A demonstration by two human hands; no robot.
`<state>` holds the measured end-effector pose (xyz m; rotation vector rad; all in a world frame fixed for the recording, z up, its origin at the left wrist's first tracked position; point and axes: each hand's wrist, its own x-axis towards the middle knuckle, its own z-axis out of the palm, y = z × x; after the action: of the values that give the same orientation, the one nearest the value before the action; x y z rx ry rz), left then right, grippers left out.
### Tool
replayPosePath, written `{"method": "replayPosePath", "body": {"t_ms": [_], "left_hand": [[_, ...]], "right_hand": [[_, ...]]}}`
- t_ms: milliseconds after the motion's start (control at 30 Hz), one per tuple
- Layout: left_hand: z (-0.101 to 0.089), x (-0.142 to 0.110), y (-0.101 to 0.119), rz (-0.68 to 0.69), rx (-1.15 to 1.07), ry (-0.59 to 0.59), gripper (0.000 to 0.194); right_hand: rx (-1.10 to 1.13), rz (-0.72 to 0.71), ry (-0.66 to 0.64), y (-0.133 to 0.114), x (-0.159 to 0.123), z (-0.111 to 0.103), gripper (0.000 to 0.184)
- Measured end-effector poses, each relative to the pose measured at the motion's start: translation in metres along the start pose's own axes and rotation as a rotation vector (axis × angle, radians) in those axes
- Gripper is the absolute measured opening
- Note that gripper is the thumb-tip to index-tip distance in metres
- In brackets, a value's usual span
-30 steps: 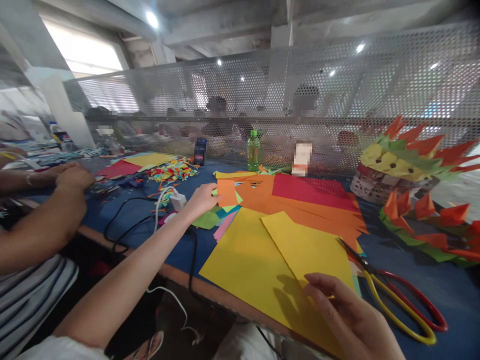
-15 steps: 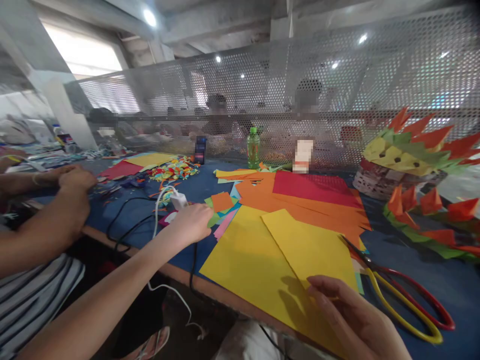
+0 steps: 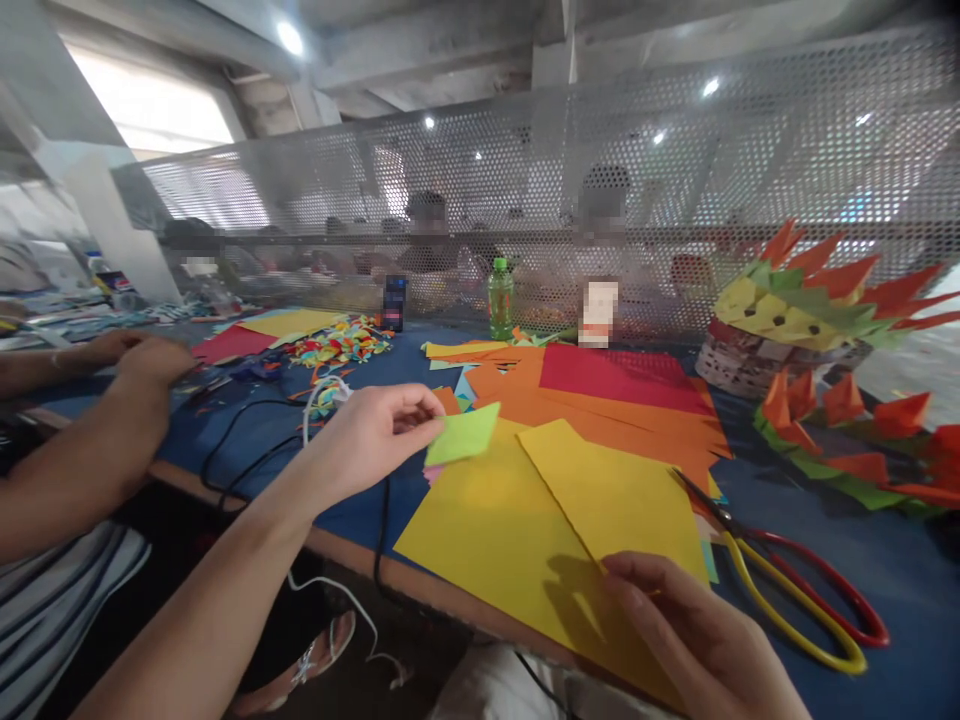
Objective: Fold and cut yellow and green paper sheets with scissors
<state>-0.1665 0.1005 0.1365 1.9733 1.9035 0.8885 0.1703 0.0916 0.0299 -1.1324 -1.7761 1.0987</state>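
Observation:
My left hand (image 3: pixel 386 425) pinches a small light green paper square (image 3: pixel 463 436) between thumb and fingers, above the table's left-middle. My right hand (image 3: pixel 675 620) is loosely curled, thumb and fingers a little apart, at the edge of the upper yellow sheet (image 3: pixel 607 480); its shadow falls on the larger yellow sheet (image 3: pixel 465 530) below. Whether the fingertips touch the paper is hard to see. To the right of that hand lie scissors (image 3: pixel 739 535) with one red and one yellow handle, blades on the yellow paper. Orange sheets (image 3: pixel 637 427) and a red sheet (image 3: pixel 622 378) lie behind.
Folded-paper crowns (image 3: pixel 795 305) stand at the right. A green bottle (image 3: pixel 500 300) and a dark phone (image 3: pixel 393 303) are by the perforated metal screen (image 3: pixel 480 190). Paper scraps (image 3: pixel 341 340) and a black cable (image 3: pixel 247 405) lie leftward. A neighbour's hands (image 3: pixel 142 360) are at far left.
My left hand has lifted a light green square from the small paper pile and brought it slightly right. My right hand keeps its place over the yellow sheets. The view has shifted slightly.

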Motion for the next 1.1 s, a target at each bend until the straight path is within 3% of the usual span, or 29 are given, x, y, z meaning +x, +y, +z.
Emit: {"method": "replayPosePath", "body": {"t_ms": [100,167,233,333,400,467,567,700,767,867,1000,1100], "left_hand": [[0.019,0.002,0.018,0.011,-0.244,-0.071,0.019],[0.034,0.002,0.032,0.109,-0.245,-0.007,0.013],[0.049,-0.002,0.046,0.359,-0.194,0.098,0.006],[0.068,-0.014,0.059,0.914,-0.069,0.179,0.017],[0.079,-0.022,0.059,1.175,0.100,0.176,0.020],[0.088,-0.028,0.056,1.297,0.233,0.129,0.024],[0.098,-0.028,0.050,1.257,0.278,0.101,0.029],[0.106,-0.014,0.043,0.909,0.241,0.157,0.035],[0.110,-0.002,0.042,0.745,0.208,0.142,0.029],[0.115,0.018,0.043,0.648,0.197,-0.046,0.018],[0.123,0.046,0.059,0.739,0.193,-0.364,0.018],[0.130,0.066,0.077,0.807,0.225,-0.569,0.034]], "right_hand": [[0.058,0.025,0.029,-0.004,-0.001,0.001,0.037],[0.092,0.051,0.009,-0.005,-0.002,-0.002,0.045],[0.191,0.103,-0.003,-0.006,-0.003,-0.005,0.059],[0.439,0.195,0.011,-0.007,-0.004,-0.008,0.077],[0.547,0.234,0.030,-0.009,-0.005,-0.008,0.070],[0.614,0.256,0.057,-0.011,-0.004,-0.007,0.051],[0.687,0.227,0.090,-0.012,-0.003,-0.005,0.038],[0.622,0.177,0.094,-0.006,-0.002,-0.009,0.038],[0.541,0.158,0.136,0.001,-0.002,-0.013,0.039],[0.461,0.124,0.322,0.012,-0.002,-0.022,0.042],[0.374,0.118,0.539,0.026,-0.003,-0.033,0.042],[0.332,0.095,0.629,0.029,-0.006,-0.038,0.039]]}}
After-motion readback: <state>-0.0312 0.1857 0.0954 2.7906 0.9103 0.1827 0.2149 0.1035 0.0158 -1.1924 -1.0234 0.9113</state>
